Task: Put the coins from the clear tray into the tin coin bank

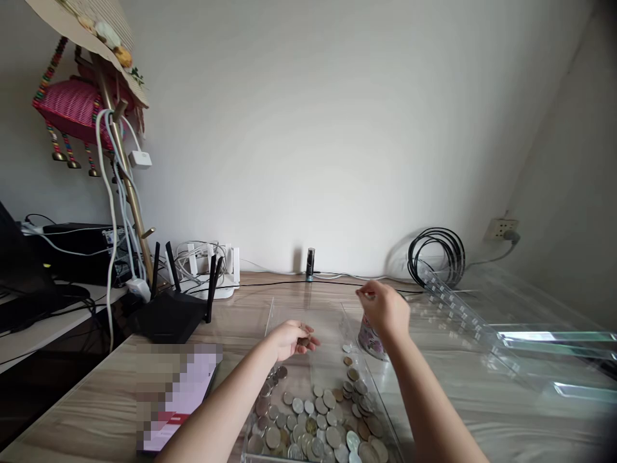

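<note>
On the wood-grain desk (106, 392), the left hand (289, 339) cups coins (304, 341) over the clear tray (330, 321); the right hand (389, 312), closed, tops the patterned canister (370, 343) beside it.

Soft light, apparently from the right, throws leftward shadows of the black bottle (310, 262) and black cable coil (413, 257) onto the wall (308, 141). Glare streaks the clear acrylic case (554, 344); coins (332, 437) gleam dully. Edges stretch, corners darken; mosaic blocks obscure the pink screen (187, 399).
</note>
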Available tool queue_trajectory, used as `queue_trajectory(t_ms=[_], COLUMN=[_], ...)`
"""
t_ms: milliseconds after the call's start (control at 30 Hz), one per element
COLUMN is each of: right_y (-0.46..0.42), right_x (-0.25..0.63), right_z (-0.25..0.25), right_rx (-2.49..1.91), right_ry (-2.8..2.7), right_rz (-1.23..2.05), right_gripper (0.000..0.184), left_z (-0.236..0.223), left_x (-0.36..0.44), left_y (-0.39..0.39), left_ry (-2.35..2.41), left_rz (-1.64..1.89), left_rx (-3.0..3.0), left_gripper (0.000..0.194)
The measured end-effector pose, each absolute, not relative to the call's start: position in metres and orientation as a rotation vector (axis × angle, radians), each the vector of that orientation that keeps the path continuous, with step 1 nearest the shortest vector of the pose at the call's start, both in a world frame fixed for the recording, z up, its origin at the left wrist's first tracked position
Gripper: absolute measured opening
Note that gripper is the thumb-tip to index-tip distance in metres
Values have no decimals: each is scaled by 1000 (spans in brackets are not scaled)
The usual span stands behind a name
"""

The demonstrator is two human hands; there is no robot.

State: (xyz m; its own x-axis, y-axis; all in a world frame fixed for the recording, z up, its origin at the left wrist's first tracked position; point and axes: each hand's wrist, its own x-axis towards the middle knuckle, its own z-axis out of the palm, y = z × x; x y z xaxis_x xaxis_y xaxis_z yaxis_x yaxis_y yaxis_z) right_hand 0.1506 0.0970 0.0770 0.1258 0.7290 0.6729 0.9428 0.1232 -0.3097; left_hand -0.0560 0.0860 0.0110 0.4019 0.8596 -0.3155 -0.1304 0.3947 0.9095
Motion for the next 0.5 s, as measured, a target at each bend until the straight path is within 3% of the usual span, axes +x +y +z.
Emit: queue_trajectory(t_ms=[67, 333, 500], right_y=[101, 113, 108], right_x=[171, 205, 194], right_z=[83, 81, 81], right_rx=[-1744, -1911, -1767], right_ry=[-1547, -1470, -1475], right_rz=[-407, -229, -445], right_gripper=[20, 19, 24], left_z=[9, 0, 8], left_x=[-55, -54, -54], left_y=[87, 92, 85], left_ry=[957, 941, 966], left_rz=[766, 724, 711], left_rx=[983, 1182, 1221], left_gripper=[5, 27, 34])
